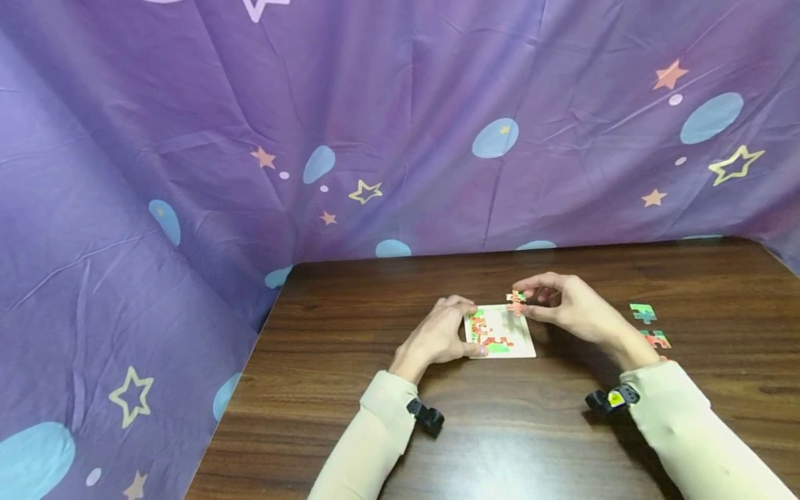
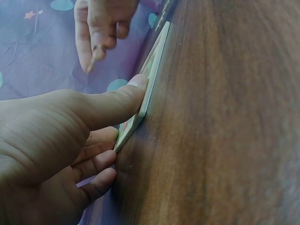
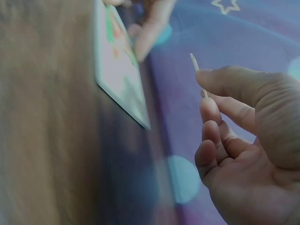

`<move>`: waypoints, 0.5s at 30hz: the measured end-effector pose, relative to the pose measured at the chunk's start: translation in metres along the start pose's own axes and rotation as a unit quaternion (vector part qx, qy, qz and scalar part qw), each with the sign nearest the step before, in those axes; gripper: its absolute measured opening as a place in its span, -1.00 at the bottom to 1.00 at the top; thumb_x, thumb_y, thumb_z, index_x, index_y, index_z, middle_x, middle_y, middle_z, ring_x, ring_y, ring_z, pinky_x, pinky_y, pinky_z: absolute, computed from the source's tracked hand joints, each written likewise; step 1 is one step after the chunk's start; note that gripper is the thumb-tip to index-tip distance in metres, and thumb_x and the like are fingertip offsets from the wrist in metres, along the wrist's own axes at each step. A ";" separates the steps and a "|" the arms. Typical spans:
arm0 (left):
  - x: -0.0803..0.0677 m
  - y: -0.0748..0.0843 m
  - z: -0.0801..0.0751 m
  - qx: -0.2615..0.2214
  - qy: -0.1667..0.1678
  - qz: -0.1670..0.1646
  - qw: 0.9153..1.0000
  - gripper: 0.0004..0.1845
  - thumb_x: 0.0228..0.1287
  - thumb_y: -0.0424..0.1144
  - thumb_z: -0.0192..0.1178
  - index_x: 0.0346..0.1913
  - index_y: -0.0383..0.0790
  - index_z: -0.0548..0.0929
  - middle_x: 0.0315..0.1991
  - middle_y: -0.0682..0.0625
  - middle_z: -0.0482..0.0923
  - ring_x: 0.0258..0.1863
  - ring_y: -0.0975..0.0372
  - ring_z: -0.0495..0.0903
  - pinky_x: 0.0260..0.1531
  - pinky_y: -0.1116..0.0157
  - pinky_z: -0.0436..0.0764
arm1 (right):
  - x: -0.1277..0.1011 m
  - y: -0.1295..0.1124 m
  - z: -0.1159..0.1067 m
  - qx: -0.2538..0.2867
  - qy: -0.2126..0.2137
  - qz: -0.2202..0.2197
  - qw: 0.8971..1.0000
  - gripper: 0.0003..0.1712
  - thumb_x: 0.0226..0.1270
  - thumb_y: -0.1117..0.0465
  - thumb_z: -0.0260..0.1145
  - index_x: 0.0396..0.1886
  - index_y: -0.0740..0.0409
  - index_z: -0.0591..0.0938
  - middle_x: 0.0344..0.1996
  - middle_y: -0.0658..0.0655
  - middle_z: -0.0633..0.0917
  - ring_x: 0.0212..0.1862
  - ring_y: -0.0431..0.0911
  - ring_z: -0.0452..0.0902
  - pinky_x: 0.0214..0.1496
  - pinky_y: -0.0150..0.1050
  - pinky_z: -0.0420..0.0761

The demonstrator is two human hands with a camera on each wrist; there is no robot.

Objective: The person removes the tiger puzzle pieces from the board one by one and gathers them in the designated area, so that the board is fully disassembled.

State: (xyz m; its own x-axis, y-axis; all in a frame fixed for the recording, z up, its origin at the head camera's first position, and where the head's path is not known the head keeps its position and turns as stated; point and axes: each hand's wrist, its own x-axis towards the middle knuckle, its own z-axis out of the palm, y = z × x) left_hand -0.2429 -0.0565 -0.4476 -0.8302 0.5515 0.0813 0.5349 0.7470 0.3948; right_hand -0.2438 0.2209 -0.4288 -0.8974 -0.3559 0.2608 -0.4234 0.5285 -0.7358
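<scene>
Drape (image 1: 406, 104), purple with stars and blue ovals, hangs behind and to the left of the surface (image 1: 337, 312), which is dark brown wood grain. Two pale sleeves reach in from the near side: left sleeve (image 1: 369, 437), right sleeve (image 1: 694, 423). At each cuff, a black device: left device (image 1: 426, 417), right device (image 1: 612, 398).

Right hand (image 1: 581, 311): raised off the surface, thumb and forefinger closed to a pinch, remaining fingers loosely bent. Left hand (image 1: 434, 335): partly spread, gripping the left end of the puzzle board, thumb at the near edge, fingers at the far left corner.

Puzzle board (image 1: 511, 323): pale, square, flat on the surface between the hands. Red and green pieces (image 1: 497, 346) fill its left and near parts; the remainder is bare.

Held piece (image 1: 516, 305), red and green: in the right hand's pinch, apart from the board in the right wrist view. Loose green-blue piece (image 1: 643, 312) and loose red-green piece (image 1: 654, 339): on the surface, beyond the right wrist.
</scene>
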 end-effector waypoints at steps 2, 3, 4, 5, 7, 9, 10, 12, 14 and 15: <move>0.000 0.000 0.000 0.000 0.001 0.001 1.000 -0.08 0.05 0.09 0.61 0.44 -0.20 0.50 0.42 0.03 0.46 0.43 0.17 0.36 0.47 0.40 0.28 | -0.003 -0.001 -0.012 -0.011 0.011 -0.003 1.000 -0.56 0.30 0.20 0.54 0.17 0.09 0.72 -0.21 0.09 0.74 -0.25 -0.15 0.63 -0.22 -0.40 0.63; 0.000 0.000 0.000 0.000 0.000 0.002 1.000 -0.08 0.05 0.09 0.61 0.45 -0.20 0.50 0.42 0.03 0.46 0.43 0.17 0.36 0.48 0.40 0.27 | -0.005 -0.001 -0.018 -0.016 0.019 0.001 1.000 -0.57 0.30 0.19 0.54 0.16 0.07 0.72 -0.21 0.07 0.74 -0.26 -0.16 0.64 -0.22 -0.41 0.63; 0.000 0.000 0.000 -0.001 0.000 0.002 1.000 -0.07 0.05 0.09 0.61 0.45 -0.20 0.50 0.42 0.03 0.45 0.43 0.17 0.36 0.48 0.40 0.27 | -0.007 -0.001 -0.025 -0.022 0.024 0.003 0.999 -0.56 0.31 0.18 0.54 0.17 0.07 0.72 -0.22 0.07 0.75 -0.28 -0.17 0.64 -0.27 -0.40 0.63; 0.000 0.000 0.000 -0.002 -0.001 0.003 1.000 -0.07 0.04 0.09 0.61 0.45 -0.20 0.50 0.42 0.03 0.45 0.43 0.17 0.36 0.47 0.40 0.28 | -0.010 -0.001 -0.031 -0.024 0.029 0.010 0.999 -0.56 0.31 0.18 0.54 0.17 0.06 0.72 -0.22 0.07 0.75 -0.31 -0.16 0.65 -0.31 -0.38 0.65; 0.000 -0.001 0.001 -0.004 -0.001 0.004 1.000 -0.07 0.04 0.08 0.62 0.45 -0.20 0.50 0.42 0.03 0.46 0.42 0.17 0.36 0.47 0.40 0.28 | -0.015 0.000 -0.045 -0.038 0.041 0.022 0.998 -0.56 0.31 0.15 0.54 0.17 0.02 0.72 -0.21 0.06 0.76 -0.31 -0.16 0.65 -0.34 -0.38 0.64; 0.000 -0.001 0.001 -0.004 -0.001 0.003 1.000 -0.07 0.04 0.08 0.62 0.45 -0.20 0.50 0.42 0.03 0.46 0.42 0.18 0.36 0.47 0.41 0.28 | -0.022 0.001 -0.057 -0.040 0.054 0.039 0.997 -0.55 0.30 0.13 0.55 0.18 -0.01 0.71 -0.20 0.06 0.77 -0.32 -0.16 0.66 -0.36 -0.37 0.64; 0.000 -0.001 0.000 -0.004 0.000 0.003 1.000 -0.07 0.04 0.08 0.62 0.45 -0.20 0.50 0.42 0.03 0.46 0.42 0.17 0.36 0.47 0.41 0.28 | -0.025 0.002 -0.064 -0.043 0.059 0.044 0.996 -0.54 0.29 0.13 0.56 0.18 0.00 0.71 -0.21 0.07 0.77 -0.32 -0.16 0.66 -0.37 -0.37 0.64; 0.000 -0.001 0.000 -0.003 -0.001 0.003 1.000 -0.08 0.05 0.08 0.61 0.45 -0.20 0.50 0.42 0.03 0.45 0.42 0.17 0.36 0.47 0.40 0.28 | -0.031 0.005 -0.076 -0.050 0.071 0.051 0.995 -0.52 0.27 0.14 0.57 0.19 0.00 0.71 -0.21 0.06 0.78 -0.29 -0.19 0.68 -0.32 -0.42 0.62; 0.000 0.000 0.000 0.000 -0.002 0.002 1.000 -0.08 0.06 0.08 0.61 0.45 -0.21 0.50 0.42 0.02 0.45 0.43 0.16 0.36 0.47 0.40 0.28 | -0.037 0.007 -0.087 -0.059 0.077 0.057 0.994 -0.50 0.27 0.15 0.57 0.20 -0.01 0.70 -0.21 0.05 0.79 -0.28 -0.21 0.69 -0.31 -0.44 0.61; 0.000 0.000 0.000 0.001 -0.002 0.002 1.000 -0.09 0.07 0.08 0.60 0.45 -0.21 0.50 0.42 0.02 0.45 0.43 0.16 0.35 0.48 0.40 0.28 | -0.040 0.007 -0.093 -0.063 0.079 0.060 0.993 -0.50 0.27 0.15 0.57 0.21 -0.01 0.70 -0.21 0.05 0.80 -0.28 -0.22 0.69 -0.30 -0.46 0.61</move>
State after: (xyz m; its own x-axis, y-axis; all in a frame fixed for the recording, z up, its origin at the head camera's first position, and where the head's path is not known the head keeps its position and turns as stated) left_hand -0.2430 -0.0569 -0.4478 -0.8279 0.5552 0.0798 0.5379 0.7455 0.3936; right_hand -0.2228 0.3105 -0.3865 -0.9465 -0.1641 0.2778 -0.3150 0.6560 -0.6859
